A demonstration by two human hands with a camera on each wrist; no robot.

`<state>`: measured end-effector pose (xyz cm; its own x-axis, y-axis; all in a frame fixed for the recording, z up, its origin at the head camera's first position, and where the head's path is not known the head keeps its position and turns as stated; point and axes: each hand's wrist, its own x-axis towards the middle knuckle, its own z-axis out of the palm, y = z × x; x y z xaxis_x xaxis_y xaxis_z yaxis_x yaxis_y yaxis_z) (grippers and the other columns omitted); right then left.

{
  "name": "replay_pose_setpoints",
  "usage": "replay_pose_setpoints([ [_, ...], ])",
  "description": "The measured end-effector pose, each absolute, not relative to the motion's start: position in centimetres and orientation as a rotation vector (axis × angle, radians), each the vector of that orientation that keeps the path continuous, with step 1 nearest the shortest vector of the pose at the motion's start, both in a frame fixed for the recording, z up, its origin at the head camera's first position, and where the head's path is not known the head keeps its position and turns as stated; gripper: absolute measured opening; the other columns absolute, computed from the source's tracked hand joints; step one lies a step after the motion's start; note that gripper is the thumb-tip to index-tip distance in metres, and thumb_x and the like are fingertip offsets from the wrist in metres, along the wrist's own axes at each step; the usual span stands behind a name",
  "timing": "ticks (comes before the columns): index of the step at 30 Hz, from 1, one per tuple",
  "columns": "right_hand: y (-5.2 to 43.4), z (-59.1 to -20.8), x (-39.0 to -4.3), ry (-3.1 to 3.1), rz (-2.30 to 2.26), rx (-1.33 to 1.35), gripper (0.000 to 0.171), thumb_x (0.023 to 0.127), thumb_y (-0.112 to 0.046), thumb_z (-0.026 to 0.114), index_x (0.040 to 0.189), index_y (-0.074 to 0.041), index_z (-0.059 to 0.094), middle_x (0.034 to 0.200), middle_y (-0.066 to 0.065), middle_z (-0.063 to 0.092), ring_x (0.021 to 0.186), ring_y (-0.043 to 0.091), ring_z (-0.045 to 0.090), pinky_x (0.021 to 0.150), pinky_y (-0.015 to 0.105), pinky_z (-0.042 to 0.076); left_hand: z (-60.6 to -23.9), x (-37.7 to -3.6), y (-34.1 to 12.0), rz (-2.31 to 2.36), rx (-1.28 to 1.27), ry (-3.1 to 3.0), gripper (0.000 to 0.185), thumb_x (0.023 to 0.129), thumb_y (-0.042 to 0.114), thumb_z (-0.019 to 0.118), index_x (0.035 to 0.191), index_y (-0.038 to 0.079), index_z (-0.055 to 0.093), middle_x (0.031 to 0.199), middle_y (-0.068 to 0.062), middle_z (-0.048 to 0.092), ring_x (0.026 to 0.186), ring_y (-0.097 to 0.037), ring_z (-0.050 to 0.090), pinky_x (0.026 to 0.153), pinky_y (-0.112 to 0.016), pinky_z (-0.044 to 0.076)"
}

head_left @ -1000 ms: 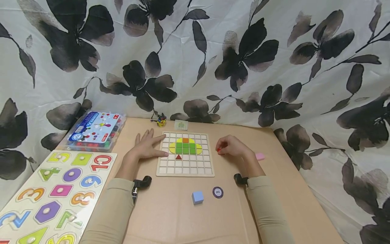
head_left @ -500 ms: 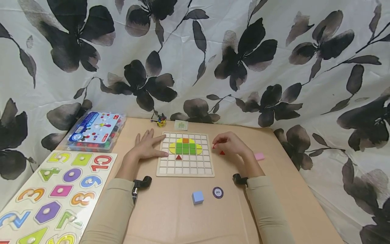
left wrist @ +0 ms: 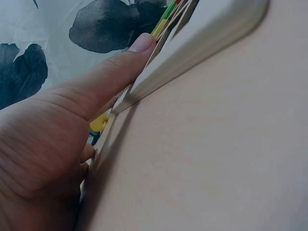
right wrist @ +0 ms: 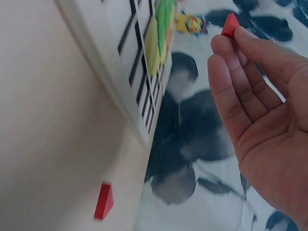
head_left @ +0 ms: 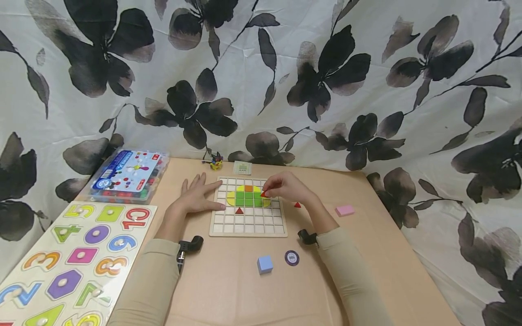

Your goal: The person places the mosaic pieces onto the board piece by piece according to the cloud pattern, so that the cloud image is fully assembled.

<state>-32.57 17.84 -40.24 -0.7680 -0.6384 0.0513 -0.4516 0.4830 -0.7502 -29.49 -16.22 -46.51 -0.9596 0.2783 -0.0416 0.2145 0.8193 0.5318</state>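
Right hand (head_left: 287, 186) pinches red triangle piece (head_left: 263, 194) over wooden grid board (head_left: 248, 228) holding green, yellow, orange tiles; left hand (head_left: 197, 197) flat, fingers straight, on board's left edge.

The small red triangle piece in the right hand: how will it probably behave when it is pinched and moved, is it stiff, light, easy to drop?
The red triangle piece looks rigid, with crisp edges, so it should not bend. It is tiny beside the right hand, so probably very light. Only the fingertips pinch it, so it may slip or twist. Its flat faces suggest it would lie still rather than roll, like the spare red piece on the table.
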Motion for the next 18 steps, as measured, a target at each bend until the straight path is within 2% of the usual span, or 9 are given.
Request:
replay_pose_setpoints([
  [10,13.6,-41.3,-32.1,2.429,-0.934,-1.075,0.007,0.089,-0.001,0.08,0.089,-0.007,0.077,0.082,0.0,0.076,0.072,0.01,0.062,0.069,0.021,0.052,-46.6,-29.6,-16.3,0.813,0.398,2.887,0.101,0.079,0.07,0.078,0.16,0.022,0.043,0.171,-0.032,0.004,0.159,-0.054,-0.003,0.121,-0.073,-0.014],
  [18,12.6,-42.0,-31.8,2.385,-0.852,-1.104,0.008,0.086,0.001,0.082,0.089,-0.006,0.079,0.081,0.001,0.075,0.07,0.008,0.061,0.066,0.02,0.052,-46.5,-29.5,-16.3,0.82,0.403,2.888,0.1,0.079,0.069,0.078,0.16,0.021,0.043,0.171,-0.033,0.003,0.158,-0.054,-0.003,0.121,-0.072,-0.014],
])
